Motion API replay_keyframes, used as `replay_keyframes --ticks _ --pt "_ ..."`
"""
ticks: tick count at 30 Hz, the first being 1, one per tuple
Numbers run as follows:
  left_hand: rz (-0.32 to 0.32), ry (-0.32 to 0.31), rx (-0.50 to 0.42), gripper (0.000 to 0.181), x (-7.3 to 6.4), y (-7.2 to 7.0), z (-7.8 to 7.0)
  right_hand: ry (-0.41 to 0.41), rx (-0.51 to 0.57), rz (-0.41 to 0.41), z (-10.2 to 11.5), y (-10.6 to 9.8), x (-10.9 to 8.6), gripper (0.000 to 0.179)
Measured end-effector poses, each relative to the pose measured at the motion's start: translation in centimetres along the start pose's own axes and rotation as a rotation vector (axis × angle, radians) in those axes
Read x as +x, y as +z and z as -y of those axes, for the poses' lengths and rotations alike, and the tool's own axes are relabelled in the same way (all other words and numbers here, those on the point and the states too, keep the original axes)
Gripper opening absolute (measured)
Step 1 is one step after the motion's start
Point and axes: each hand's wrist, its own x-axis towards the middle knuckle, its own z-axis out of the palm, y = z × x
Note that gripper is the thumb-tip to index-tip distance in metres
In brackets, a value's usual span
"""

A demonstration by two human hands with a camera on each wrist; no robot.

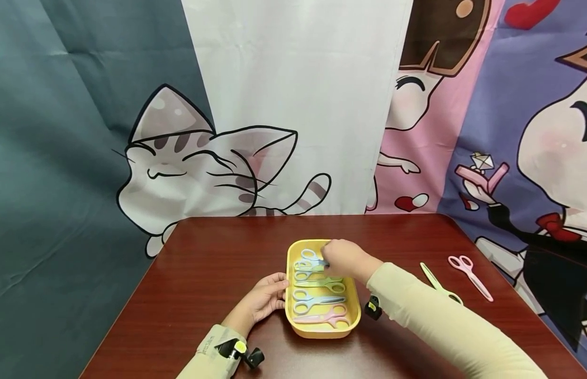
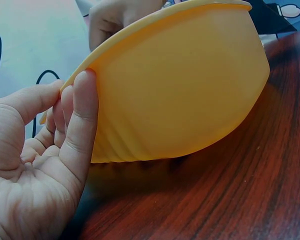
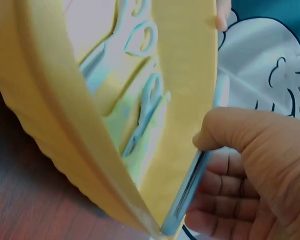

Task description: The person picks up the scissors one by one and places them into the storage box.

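Observation:
A yellow plastic tray (image 1: 321, 333) stands on the table with several pairs of scissors lying in it. My left hand (image 1: 267, 297) pinches the tray's left rim between thumb and fingers, as the left wrist view shows. Over the tray's far end, my right hand (image 1: 347, 259) holds a pair of blue scissors (image 3: 187, 192) by the blades, between thumb and fingers. Nearer me in the tray lie green scissors (image 1: 317, 285), blue scissors (image 1: 321, 300) and pink scissors (image 1: 317, 319). The right hand partly covers the scissors at the far end.
On the dark red wooden table (image 1: 217, 252), light green scissors (image 1: 433, 276) lie right of the tray, partly behind my right sleeve. Farther right are pink scissors (image 1: 473, 277). A cartoon-printed curtain (image 1: 293, 79) hangs behind the table's far edge.

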Motion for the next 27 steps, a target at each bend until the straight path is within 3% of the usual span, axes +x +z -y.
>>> replay_keyframes --ticks 5,8,17,27 --pt "0.006 0.003 0.006 0.008 0.1 -0.1 0.1 -0.115 -0.023 0.022 0.8 0.8 0.3 0.027" --pt "0.006 0.002 0.001 0.009 0.2 -0.1 0.2 -0.140 -0.033 0.060 1.0 1.4 0.4 0.027" --pt "-0.014 -0.001 -0.002 0.006 0.2 0.0 0.1 -0.135 -0.027 0.124 1.3 3.0 0.4 0.041" --pt "-0.020 -0.004 -0.004 0.007 0.1 0.1 0.0 -0.089 0.012 0.144 1.5 3.6 0.5 0.035"
